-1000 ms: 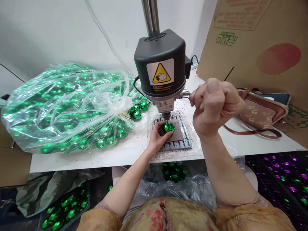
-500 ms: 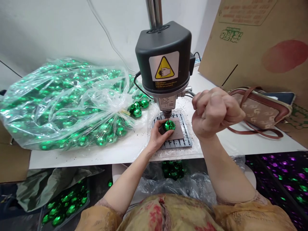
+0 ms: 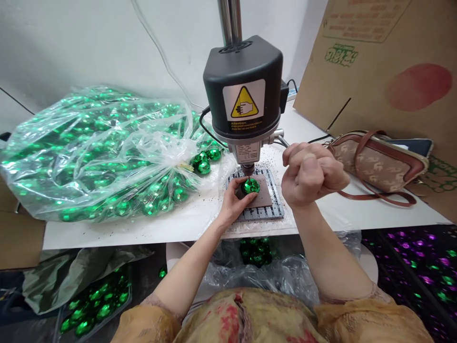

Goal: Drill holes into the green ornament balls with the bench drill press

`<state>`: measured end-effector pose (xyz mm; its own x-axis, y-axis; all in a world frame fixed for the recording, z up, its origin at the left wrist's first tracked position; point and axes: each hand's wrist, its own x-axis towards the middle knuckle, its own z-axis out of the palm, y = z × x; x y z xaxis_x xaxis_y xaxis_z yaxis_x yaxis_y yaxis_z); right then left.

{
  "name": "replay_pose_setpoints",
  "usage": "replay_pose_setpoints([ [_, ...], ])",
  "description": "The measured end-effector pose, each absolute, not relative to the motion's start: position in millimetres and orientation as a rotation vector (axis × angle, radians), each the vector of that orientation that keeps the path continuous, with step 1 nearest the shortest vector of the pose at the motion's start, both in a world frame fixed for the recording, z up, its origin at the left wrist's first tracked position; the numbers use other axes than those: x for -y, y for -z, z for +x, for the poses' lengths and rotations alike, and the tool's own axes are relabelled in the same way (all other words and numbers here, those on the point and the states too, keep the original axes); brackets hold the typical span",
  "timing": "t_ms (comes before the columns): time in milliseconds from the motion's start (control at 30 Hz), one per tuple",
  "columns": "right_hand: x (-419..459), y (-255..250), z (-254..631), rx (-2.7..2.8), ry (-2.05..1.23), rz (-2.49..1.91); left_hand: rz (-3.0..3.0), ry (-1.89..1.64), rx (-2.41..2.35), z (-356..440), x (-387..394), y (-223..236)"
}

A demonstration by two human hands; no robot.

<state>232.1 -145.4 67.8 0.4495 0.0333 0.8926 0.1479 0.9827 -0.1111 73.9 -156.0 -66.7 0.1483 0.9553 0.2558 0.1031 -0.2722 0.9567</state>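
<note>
A shiny green faceted ball (image 3: 252, 186) sits under the bit of a black bench drill press (image 3: 243, 95). My left hand (image 3: 236, 201) pinches the ball from the left, thumb in front and fingers behind. Beneath it is a brown board (image 3: 264, 195) on the slotted metal base plate (image 3: 276, 209). The bit appears to reach the top of the ball. To the right, my right hand (image 3: 312, 175) is wrapped in a fist around the feed lever (image 3: 282, 141) of the drill press; most of the lever is hidden in the fist.
A big clear bag of green balls (image 3: 96, 157) fills the left of the white table (image 3: 143, 233), with a few loose balls (image 3: 203, 166) beside it. A patterned handbag (image 3: 382, 159) and a cardboard box (image 3: 371, 62) stand right. Below are a tray of green balls (image 3: 96, 305) and purple-green balls (image 3: 424, 267).
My right hand has come down and slightly back with the lever, and the drill chuck sits a little lower over the ball. My left hand keeps the ball in place.
</note>
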Motion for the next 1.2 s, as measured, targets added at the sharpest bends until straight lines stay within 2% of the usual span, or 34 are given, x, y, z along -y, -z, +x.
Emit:
replay_pose_setpoints([
  [167, 148, -72, 228, 1.028, 0.034, -0.251, 1.553, -1.242, -1.061, 75, 154, 68],
  [433, 150, -134, 230, 1.011, -0.207, -0.553, 1.839, -1.477, -1.255, 77, 188, 50],
  [500, 151, -138, 230, 1.014, -0.215, -0.551, 2.089, -1.464, -1.109, 74, 216, 50],
  [633, 152, -135, 228, 1.003, -0.217, -0.545, 2.666, -1.177, -0.654, 64, 262, 61],
  [733, 151, -132, 228, 0.989, -0.207, -0.547, 2.733, -1.165, -0.623, 48, 256, 63],
  [867, 146, -130, 229, 0.956, -0.189, -0.475, 2.466, -1.333, -1.196, 15, 185, 40],
  [933, 144, -129, 230, 0.943, -0.181, -0.435, 2.292, -1.295, -1.560, 1, 139, 23],
  [1067, 144, -128, 229, 0.948, -0.187, -0.460, 2.068, -0.795, -2.113, -8, 73, 6],
  [1133, 145, -128, 228, 0.945, -0.189, -0.475, 1.985, -0.551, -2.253, -6, 58, 6],
  [1200, 146, -128, 227, 0.948, -0.185, -0.475, 1.944, -0.467, -2.307, -4, 53, 10],
])
